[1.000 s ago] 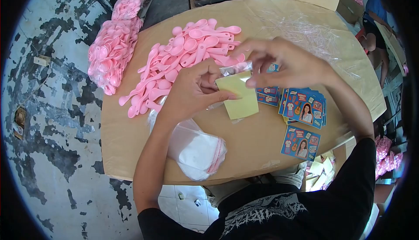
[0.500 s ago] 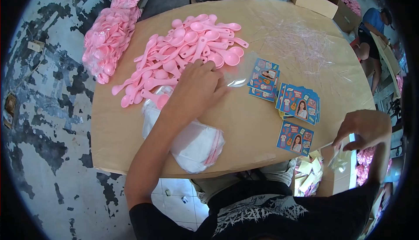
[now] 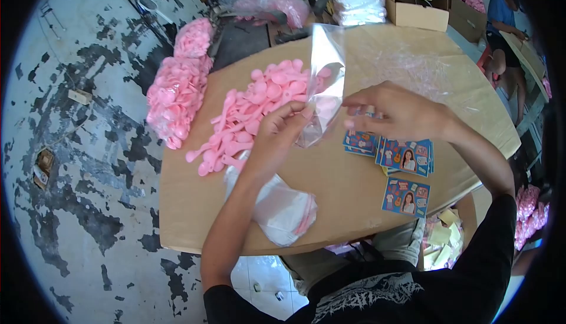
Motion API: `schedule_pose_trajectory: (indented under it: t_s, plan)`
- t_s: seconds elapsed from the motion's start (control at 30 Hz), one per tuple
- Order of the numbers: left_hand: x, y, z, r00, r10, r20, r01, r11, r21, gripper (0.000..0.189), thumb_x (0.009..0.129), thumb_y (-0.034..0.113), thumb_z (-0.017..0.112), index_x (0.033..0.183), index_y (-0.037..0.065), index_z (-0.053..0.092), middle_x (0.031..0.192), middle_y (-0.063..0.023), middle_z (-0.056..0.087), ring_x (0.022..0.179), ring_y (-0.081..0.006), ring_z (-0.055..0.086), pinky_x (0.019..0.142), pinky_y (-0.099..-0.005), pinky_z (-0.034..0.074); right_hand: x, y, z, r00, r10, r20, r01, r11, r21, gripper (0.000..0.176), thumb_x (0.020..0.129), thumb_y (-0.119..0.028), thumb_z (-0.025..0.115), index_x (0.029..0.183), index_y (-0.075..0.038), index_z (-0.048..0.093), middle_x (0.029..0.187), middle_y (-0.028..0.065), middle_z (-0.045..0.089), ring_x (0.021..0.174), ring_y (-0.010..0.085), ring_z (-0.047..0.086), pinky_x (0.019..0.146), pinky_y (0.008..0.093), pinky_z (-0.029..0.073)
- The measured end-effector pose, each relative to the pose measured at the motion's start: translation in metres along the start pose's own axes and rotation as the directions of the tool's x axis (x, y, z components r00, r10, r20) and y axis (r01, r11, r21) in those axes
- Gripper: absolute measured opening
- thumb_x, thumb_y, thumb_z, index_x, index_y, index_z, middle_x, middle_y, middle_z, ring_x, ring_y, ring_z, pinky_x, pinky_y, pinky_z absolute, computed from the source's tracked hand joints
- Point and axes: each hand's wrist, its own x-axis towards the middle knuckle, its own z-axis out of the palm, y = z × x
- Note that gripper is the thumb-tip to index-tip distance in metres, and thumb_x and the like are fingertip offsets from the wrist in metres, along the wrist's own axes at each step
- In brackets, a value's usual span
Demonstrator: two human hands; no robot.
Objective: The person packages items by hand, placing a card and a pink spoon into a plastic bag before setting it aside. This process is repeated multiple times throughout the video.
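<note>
A clear plastic bag [image 3: 326,68] stands upright over the table, pinched low on its left side by my left hand [image 3: 278,132]. My right hand [image 3: 401,112] is at the bag's right edge, thumb and fingers apart, with nothing seen between them. Behind and left of the bag lies a heap of pink plastic spoons [image 3: 259,97]. Below my right hand are blue printed cards [image 3: 407,158] in overlapping stacks, and a separate card [image 3: 405,197] lies nearer my body. Under my left forearm rests a bundle of white plastic bags [image 3: 283,212].
Thin clear plastic strips [image 3: 413,70] are strewn over the table's far right. Bagged pink spoons [image 3: 177,97] stand past its left edge. Behind are stacked clear packs [image 3: 356,6] and a cardboard box [image 3: 417,15]. A box of yellowish pieces [image 3: 442,238] sits below; another person [image 3: 504,29] is far right.
My left hand has left the spoon heap and now holds up the clear bag. My right hand has come from beyond the table's right edge to the bag. The view has shifted.
</note>
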Motion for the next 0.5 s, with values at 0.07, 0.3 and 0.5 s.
schedule_pose_trajectory:
  t_s: [0.07, 0.3, 0.5]
  plan:
    - [-0.002, -0.001, 0.009, 1.000, -0.007, 0.004, 0.008, 0.975, -0.222, 0.033, 0.100, 0.030, 0.052, 0.117, 0.002, 0.059, 0.095, -0.0033, 0.067, 0.082, -0.0106, 0.064, 0.071, -0.0278, 0.053, 0.016, -0.007, 0.005, 0.999, -0.031, 0.005, 0.030, 0.988, 0.151, 0.028, 0.093, -0.020, 0.063, 0.110, 0.002, 0.064, 0.092, 0.0125, 0.070, 0.080, 0.0161, 0.065, 0.072, 0.0310, 0.053]
    - [0.003, -0.006, -0.012, 0.978, -0.100, 0.183, 0.084, 0.992, 0.089, 0.042, 0.101, 0.037, 0.047, 0.113, 0.000, 0.063, 0.105, -0.0086, 0.067, 0.099, -0.0141, 0.063, 0.087, -0.0300, 0.050, 0.029, 0.014, 0.023, 0.989, 0.039, 0.142, -0.101, 0.881, 0.462, 0.023, 0.093, -0.018, 0.065, 0.106, 0.001, 0.069, 0.088, 0.0038, 0.070, 0.075, 0.0068, 0.061, 0.069, 0.0235, 0.051]
    - [0.004, -0.008, -0.011, 0.984, -0.173, 0.031, 0.164, 0.969, 0.184, 0.025, 0.092, 0.021, 0.065, 0.106, 0.000, 0.064, 0.091, -0.0077, 0.069, 0.084, -0.0131, 0.065, 0.079, -0.0284, 0.052, 0.024, 0.030, 0.017, 0.915, 0.050, 0.400, -0.257, 0.838, 0.482, 0.024, 0.098, -0.021, 0.057, 0.105, -0.002, 0.070, 0.081, 0.0020, 0.068, 0.072, 0.0075, 0.062, 0.066, 0.0242, 0.050]
